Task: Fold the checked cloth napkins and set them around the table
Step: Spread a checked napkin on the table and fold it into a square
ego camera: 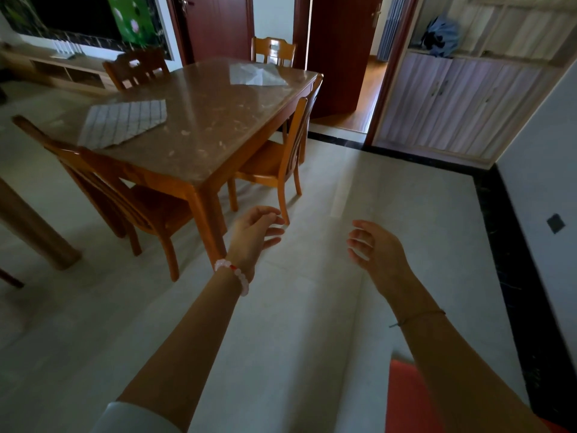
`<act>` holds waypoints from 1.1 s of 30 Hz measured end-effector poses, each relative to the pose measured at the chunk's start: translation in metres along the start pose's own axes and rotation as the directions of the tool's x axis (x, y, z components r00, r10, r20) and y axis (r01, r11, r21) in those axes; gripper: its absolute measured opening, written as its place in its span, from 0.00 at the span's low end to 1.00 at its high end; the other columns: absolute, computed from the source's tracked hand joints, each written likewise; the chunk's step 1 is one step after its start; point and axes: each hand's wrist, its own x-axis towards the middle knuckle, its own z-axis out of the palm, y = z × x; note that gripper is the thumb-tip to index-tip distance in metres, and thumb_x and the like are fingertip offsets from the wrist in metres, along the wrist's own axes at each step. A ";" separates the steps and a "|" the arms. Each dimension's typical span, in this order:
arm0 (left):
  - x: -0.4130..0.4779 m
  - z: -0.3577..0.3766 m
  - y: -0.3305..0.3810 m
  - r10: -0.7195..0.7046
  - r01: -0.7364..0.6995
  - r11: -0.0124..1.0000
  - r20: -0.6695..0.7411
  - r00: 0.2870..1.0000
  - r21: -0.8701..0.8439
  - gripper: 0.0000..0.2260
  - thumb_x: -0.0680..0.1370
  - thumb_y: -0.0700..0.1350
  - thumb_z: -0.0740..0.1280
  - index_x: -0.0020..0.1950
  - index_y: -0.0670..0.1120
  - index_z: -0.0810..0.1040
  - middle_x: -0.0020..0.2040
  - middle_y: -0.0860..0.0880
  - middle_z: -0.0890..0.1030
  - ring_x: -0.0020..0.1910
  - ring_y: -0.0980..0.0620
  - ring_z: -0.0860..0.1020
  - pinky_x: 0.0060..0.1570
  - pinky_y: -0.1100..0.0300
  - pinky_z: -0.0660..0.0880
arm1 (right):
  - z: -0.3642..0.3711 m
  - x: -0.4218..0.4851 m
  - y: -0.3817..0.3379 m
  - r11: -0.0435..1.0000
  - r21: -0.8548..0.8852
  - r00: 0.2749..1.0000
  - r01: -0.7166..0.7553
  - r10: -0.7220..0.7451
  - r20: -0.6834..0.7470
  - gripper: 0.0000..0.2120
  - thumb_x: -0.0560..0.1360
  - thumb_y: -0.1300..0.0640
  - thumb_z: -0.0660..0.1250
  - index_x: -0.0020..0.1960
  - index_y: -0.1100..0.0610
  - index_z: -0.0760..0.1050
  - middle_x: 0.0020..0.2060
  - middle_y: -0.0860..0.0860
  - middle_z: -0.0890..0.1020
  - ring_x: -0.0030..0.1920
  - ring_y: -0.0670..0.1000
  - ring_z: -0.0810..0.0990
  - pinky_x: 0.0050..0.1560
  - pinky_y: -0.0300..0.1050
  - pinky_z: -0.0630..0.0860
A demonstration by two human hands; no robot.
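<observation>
Setting-out judged partly done.
A folded checked napkin (123, 121) is laid on the bench's (203, 120) left side; a pale cloth (257, 75), bleached by glare, at its far end. Left hand (256, 232) and right hand (374, 245) are held loosely open, nothing gripped; other places are judged unset.

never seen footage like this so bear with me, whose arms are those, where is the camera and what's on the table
No machine here: one camera sits on a person's head, looking forward and down, so the arms are that person's own. The left hand, with a bead bracelet on its wrist, and the right hand hang over the floor, relaxed, and hold nothing. On the dining table lie a folded checked napkin at the near end and a paler folded cloth at the far end.
</observation>
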 end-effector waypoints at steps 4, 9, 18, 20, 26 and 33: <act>0.053 0.023 0.012 0.000 0.000 1.000 0.000 1.000 -0.013 0.07 0.80 0.42 0.59 0.47 0.47 0.76 0.43 0.50 0.80 0.42 0.54 0.79 0.43 0.61 0.77 | 0.005 0.054 -0.020 1.000 -0.012 1.000 0.007 -0.007 0.010 0.07 0.77 0.58 0.62 0.43 0.55 0.78 0.35 0.50 0.79 0.40 0.48 0.79 0.47 0.43 0.75; 0.131 0.052 0.027 -0.009 0.009 1.000 0.010 1.000 0.006 0.08 0.81 0.42 0.57 0.47 0.47 0.75 0.42 0.50 0.79 0.41 0.54 0.79 0.44 0.60 0.78 | 0.012 0.126 -0.035 1.000 -0.023 1.000 0.008 -0.008 0.004 0.08 0.77 0.58 0.60 0.44 0.55 0.78 0.36 0.50 0.79 0.41 0.49 0.79 0.49 0.46 0.75; 0.315 0.090 0.053 -0.017 0.017 1.000 0.030 0.999 0.003 0.09 0.81 0.41 0.56 0.47 0.46 0.75 0.44 0.49 0.80 0.43 0.52 0.80 0.42 0.61 0.78 | 0.056 0.292 -0.081 0.999 -0.049 1.000 0.024 -0.024 -0.003 0.09 0.78 0.59 0.59 0.46 0.57 0.78 0.37 0.51 0.80 0.43 0.51 0.79 0.51 0.47 0.76; 0.355 0.100 0.065 -0.009 0.009 1.000 0.026 1.000 0.009 0.10 0.81 0.41 0.56 0.45 0.47 0.75 0.42 0.50 0.80 0.41 0.54 0.79 0.40 0.63 0.78 | 0.068 0.330 -0.098 0.998 -0.056 1.000 0.030 -0.030 -0.002 0.09 0.78 0.59 0.60 0.46 0.57 0.78 0.37 0.52 0.80 0.43 0.51 0.79 0.51 0.47 0.76; 0.456 0.137 0.096 0.044 -0.045 0.999 0.049 0.998 0.026 0.10 0.81 0.40 0.56 0.45 0.47 0.75 0.40 0.51 0.79 0.37 0.56 0.79 0.38 0.64 0.78 | 0.081 0.427 -0.139 0.999 -0.018 0.999 0.039 -0.039 -0.037 0.09 0.78 0.59 0.59 0.46 0.57 0.78 0.37 0.51 0.80 0.41 0.49 0.79 0.49 0.46 0.75; 0.563 0.191 0.106 0.015 -0.016 1.000 0.072 0.997 0.004 0.09 0.81 0.41 0.56 0.47 0.46 0.75 0.43 0.50 0.80 0.41 0.55 0.80 0.42 0.62 0.78 | 0.068 0.543 -0.185 0.998 -0.016 0.997 0.053 -0.053 -0.051 0.09 0.78 0.59 0.59 0.45 0.56 0.78 0.37 0.51 0.80 0.40 0.49 0.79 0.47 0.45 0.75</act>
